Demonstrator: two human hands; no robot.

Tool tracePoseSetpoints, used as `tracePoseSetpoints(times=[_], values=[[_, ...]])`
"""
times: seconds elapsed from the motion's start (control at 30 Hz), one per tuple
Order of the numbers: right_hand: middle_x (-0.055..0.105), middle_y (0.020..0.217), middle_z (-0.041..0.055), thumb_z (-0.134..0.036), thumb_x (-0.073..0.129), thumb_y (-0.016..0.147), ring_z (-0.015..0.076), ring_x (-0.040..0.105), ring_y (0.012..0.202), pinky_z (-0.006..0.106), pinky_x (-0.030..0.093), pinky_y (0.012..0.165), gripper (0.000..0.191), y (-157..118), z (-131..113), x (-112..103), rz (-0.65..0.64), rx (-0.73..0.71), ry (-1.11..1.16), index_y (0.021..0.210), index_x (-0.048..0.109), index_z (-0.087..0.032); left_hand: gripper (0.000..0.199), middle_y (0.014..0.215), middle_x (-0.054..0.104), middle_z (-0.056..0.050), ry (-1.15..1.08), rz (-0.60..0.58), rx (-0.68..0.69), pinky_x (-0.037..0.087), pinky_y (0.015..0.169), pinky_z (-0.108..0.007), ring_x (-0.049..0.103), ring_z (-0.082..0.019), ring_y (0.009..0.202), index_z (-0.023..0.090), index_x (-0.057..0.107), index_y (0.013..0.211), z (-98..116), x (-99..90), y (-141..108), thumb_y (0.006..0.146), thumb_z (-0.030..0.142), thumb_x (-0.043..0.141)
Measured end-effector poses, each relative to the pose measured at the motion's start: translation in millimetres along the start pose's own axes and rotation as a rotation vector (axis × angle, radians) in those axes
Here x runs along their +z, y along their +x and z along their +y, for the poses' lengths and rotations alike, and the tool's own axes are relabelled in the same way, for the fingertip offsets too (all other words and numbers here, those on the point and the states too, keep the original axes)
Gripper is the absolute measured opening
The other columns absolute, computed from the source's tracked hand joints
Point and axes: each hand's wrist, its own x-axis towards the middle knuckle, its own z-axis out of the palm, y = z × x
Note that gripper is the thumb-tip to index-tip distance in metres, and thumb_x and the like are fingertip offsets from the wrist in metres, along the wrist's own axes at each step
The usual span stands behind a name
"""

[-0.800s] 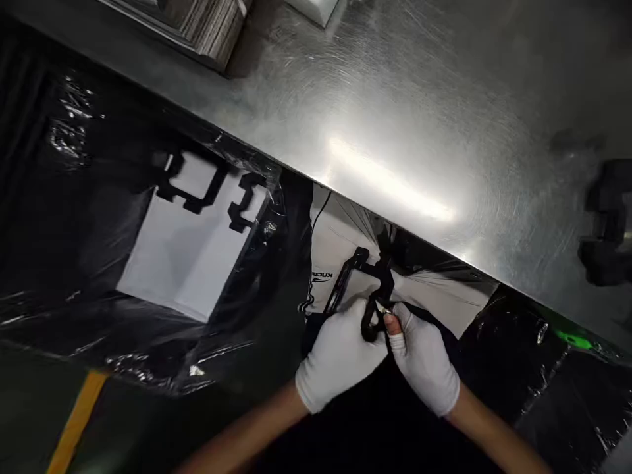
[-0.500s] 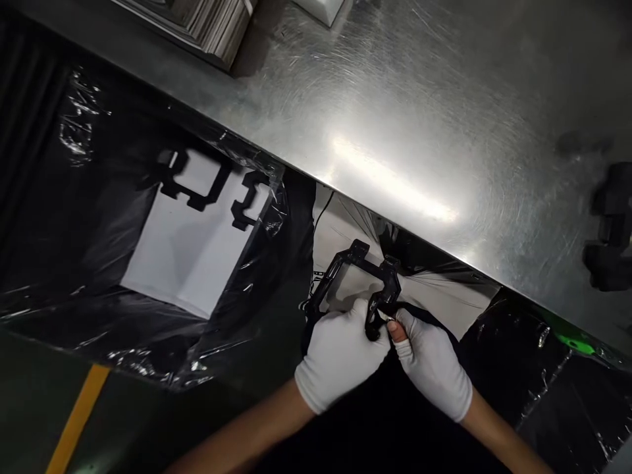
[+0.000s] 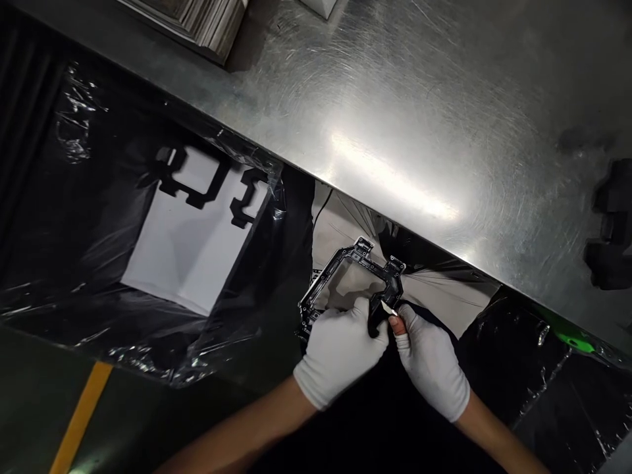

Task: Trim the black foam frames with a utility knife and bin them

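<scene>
In a white glove, my left hand (image 3: 340, 352) is closed around the lower part of a black plastic frame (image 3: 375, 268), held tilted below the table edge. The frame has an open middle, two tabs at its top and small holes along its face. My right hand (image 3: 429, 359), gloved with the thumb tip bare, pinches a small pale blade (image 3: 388, 308). The blade lies against the frame's right side; its lower end is hidden by my fingers, so I cannot tell whether it has a handle.
A scratched metal table (image 3: 419, 112) spans the upper right, with black parts (image 3: 612, 224) at its right. Stacked sheets (image 3: 207, 29) lie at the top left. Left of me, a black-plastic-lined box holds a white sheet (image 3: 182, 257) and black frames (image 3: 197, 194). A green object (image 3: 575, 342) is at right.
The black frame has been tilted so that its detailed, holed face shows. My right hand has shifted slightly, and the blade is now more visible against the frame's right side.
</scene>
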Motion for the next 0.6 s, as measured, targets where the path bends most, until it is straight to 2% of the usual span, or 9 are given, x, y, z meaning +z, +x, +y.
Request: tracePoseSetpoints(times=[0.1, 0.4, 0.6], values=[[0.068, 0.072, 0.0018, -0.059, 0.023, 0.114, 0.0161, 0.062, 0.056, 0.026, 0.035, 0.054, 0.056, -1.9, -1.7, 0.0, 0.007, 0.001, -0.006, 0.098, 0.06, -0.022, 0.031, 0.066, 0.073, -0.007, -0.004, -0.024, -0.009, 0.049, 0.057, -0.04, 0.074, -0.033, 0.06, 0.017, 0.07, 0.099, 0.2, -0.9, 1.0, 0.094, 0.045, 0.061], [0.069, 0.079, -0.001, -0.057, 0.03, 0.115, 0.014, 0.061, 0.062, 0.026, 0.037, 0.06, 0.05, 3.0, -0.9, -10.5, -0.156, -0.093, 0.042, 0.1, 0.063, -0.023, 0.027, 0.067, 0.073, -0.007, -0.022, -0.05, -0.028, 0.05, 0.059, -0.038, 0.075, -0.031, 0.063, 0.016, 0.071, 0.102, -1.2, -2.9, 0.7, 0.091, 0.039, 0.061], [0.067, 0.074, -0.001, -0.057, 0.028, 0.115, 0.0147, 0.059, 0.057, 0.027, 0.032, 0.056, 0.052, 3.1, -0.7, -10.2, -0.15, -0.11, -0.059, 0.099, 0.064, -0.023, 0.026, 0.067, 0.073, -0.006, 0.018, -0.041, -0.017, 0.051, 0.061, -0.038, 0.075, -0.031, 0.063, 0.018, 0.071, 0.096, 0.1, -0.2, 0.1, 0.092, 0.041, 0.062]])
